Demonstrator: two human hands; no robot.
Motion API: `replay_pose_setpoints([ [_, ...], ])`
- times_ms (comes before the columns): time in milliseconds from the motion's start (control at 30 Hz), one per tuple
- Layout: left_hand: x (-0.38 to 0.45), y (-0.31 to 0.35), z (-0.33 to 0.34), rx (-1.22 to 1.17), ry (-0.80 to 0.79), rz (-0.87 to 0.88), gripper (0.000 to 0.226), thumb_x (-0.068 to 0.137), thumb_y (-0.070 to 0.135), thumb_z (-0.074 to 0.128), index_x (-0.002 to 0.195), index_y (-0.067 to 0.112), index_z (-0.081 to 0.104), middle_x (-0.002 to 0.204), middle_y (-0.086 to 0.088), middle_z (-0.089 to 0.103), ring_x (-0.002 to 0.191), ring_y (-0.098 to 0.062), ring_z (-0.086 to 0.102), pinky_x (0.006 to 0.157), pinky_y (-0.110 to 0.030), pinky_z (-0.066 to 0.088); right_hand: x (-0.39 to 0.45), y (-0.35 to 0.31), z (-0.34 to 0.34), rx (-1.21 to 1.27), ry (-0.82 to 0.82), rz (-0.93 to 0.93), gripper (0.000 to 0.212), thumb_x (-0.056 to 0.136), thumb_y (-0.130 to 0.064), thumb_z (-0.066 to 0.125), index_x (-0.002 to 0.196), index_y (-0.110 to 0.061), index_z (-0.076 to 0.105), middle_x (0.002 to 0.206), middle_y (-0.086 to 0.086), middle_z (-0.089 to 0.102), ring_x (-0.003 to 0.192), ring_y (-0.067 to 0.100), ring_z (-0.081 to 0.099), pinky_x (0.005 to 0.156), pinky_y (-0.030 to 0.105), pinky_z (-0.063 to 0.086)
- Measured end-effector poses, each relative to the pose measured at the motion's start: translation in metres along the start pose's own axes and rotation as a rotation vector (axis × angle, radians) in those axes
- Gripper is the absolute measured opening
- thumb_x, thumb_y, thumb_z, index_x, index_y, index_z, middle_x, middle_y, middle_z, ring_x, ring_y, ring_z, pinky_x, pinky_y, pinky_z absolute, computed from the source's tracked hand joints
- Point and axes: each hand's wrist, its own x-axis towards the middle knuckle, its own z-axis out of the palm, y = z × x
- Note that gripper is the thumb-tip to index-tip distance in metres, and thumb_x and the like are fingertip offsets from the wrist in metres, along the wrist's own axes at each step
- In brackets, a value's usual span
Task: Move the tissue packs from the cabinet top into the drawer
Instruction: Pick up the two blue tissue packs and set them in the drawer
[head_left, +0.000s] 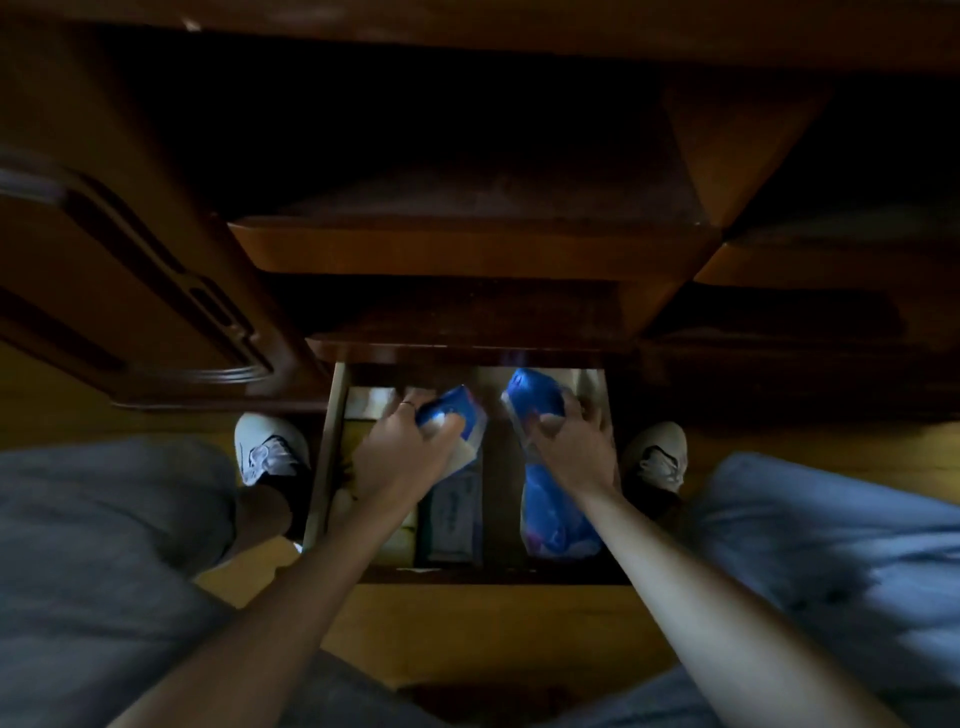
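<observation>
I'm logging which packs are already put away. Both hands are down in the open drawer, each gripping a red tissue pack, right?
Not quite: the packs are blue, not red. The head view shows the left hand gripping one blue tissue pack and the right hand gripping another blue pack, both down in the open drawer.

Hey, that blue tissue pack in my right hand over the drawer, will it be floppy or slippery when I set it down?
The blue tissue pack looks soft: its wrapper seems to dent under the right hand, so it will probably flex. The film looks shiny, so it may slide a little. It looks light and unlikely to roll inside the drawer.
</observation>
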Motion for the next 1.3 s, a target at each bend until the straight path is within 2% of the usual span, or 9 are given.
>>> replay_pose_setpoints([
  [133, 0.006, -0.011, 0.004, 0.015, 0.013, 0.006, 0.058, 0.077, 0.069, 0.035, 0.119, 0.039, 0.061, 0.107, 0.012, 0.061, 0.087, -0.008, 0.055, 0.073, -0.029, 0.041, 0.022, -0.001, 0.025, -0.416, -0.003, -0.05, 0.082, 0.093, -0.075, 0.033, 0.159, -0.026, 0.027, 0.164, 0.017, 0.024, 0.146, 0.041, 0.027, 0.117, 0.05, 0.025],
  [367, 0.015, -0.008, 0.023, 0.008, 0.033, 0.055, 0.064, 0.075, 0.073, 0.034, 0.121, 0.037, 0.06, 0.11, 0.013, 0.058, 0.085, -0.003, 0.052, 0.065, -0.015, 0.036, 0.043, 0.011, 0.021, -0.804, -0.041, -0.19, 0.05, 0.097, -0.05, 0.037, 0.125, -0.02, 0.066, 0.126, 0.011, 0.066, 0.123, 0.03, 0.052, 0.109, 0.047, 0.03],
  [500, 0.015, -0.006, 0.042, 0.067, 0.02, 0.156, 0.059, 0.081, 0.073, 0.042, 0.126, 0.037, 0.055, 0.119, 0.012, 0.058, 0.087, 0.0, 0.048, 0.064, -0.012, 0.034, 0.041, 0.004, 0.013, -0.855, -0.082, -0.191, 0.044, 0.097, -0.048, 0.041, 0.11, -0.02, 0.071, 0.127, 0.011, 0.064, 0.128, 0.031, 0.048, 0.115, 0.049, 0.024],
  [600, 0.018, -0.003, 0.052, 0.121, 0.024, 0.188, 0.057, 0.083, 0.073, 0.044, 0.127, 0.038, 0.051, 0.122, 0.01, 0.057, 0.086, -0.002, 0.051, 0.06, -0.011, 0.026, 0.038, 0.01, 0.014, -0.737, -0.046, -0.206, 0.047, 0.096, -0.05, 0.045, 0.12, -0.016, 0.067, 0.133, 0.011, 0.06, 0.13, 0.03, 0.046, 0.119, 0.048, 0.02],
  [833, 0.04, 0.009, 0.091, 0.175, -0.114, 0.344, 0.061, 0.084, 0.057, 0.064, 0.133, 0.022, 0.055, 0.131, -0.004, 0.054, 0.109, -0.024, 0.061, 0.079, -0.028, 0.045, 0.029, 0.037, 0.016, -0.431, -0.017, -0.209, 0.062, 0.094, -0.05, 0.054, 0.146, -0.017, 0.048, 0.143, 0.011, 0.054, 0.138, 0.032, 0.042, 0.124, 0.053, 0.015],
  [1000, 0.039, 0.026, 0.106, 0.178, -0.076, 0.353, 0.063, 0.079, 0.065, 0.057, 0.128, 0.026, 0.057, 0.126, 0.0, 0.056, 0.105, -0.022, 0.062, 0.075, -0.037, 0.057, 0.024, 0.028, 0.009, -0.089, 0.216, -0.242, 0.04, 0.093, -0.048, 0.049, 0.115, -0.02, 0.069, 0.104, 0.005, 0.074, 0.109, 0.028, 0.063, 0.105, 0.044, 0.038],
  [1100, 0.026, 0.02, 0.103, 0.102, 0.0, 0.313, 0.062, 0.08, 0.07, 0.055, 0.128, 0.031, 0.053, 0.13, 0.004, 0.055, 0.105, -0.017, 0.062, 0.074, -0.032, 0.056, 0.022, -0.001, 0.006, 0.564, -0.118, 0.004, 0.043, 0.1, -0.054, 0.045, 0.106, -0.02, 0.07, 0.096, 0.006, 0.074, 0.094, 0.027, 0.071, 0.081, 0.043, 0.056],
  [1167, 0.017, 0.014, 0.098, 0.064, 0.003, 0.34, 0.06, 0.083, 0.069, 0.055, 0.128, 0.03, 0.056, 0.132, 0.006, 0.056, 0.107, -0.012, 0.061, 0.074, -0.027, 0.053, 0.025, -0.014, 0.007, 0.892, -0.324, 0.207, 0.048, 0.098, -0.057, 0.053, 0.119, -0.018, 0.069, 0.114, 0.012, 0.072, 0.107, 0.03, 0.069, 0.093, 0.05, 0.056],
  [1300, 0.008, -0.002, 0.089, 0.03, -0.128, 0.451, 0.044, 0.089, 0.045, 0.051, 0.126, 0.025, 0.062, 0.126, 0.004, 0.065, 0.107, -0.014, 0.065, 0.083, -0.028, 0.053, 0.024, -0.004, 0.013, 0.839, -0.477, 0.192, 0.054, 0.095, -0.041, 0.065, 0.146, -0.027, 0.052, 0.137, 0.005, 0.058, 0.126, 0.026, 0.055, 0.109, 0.048, 0.046],
])
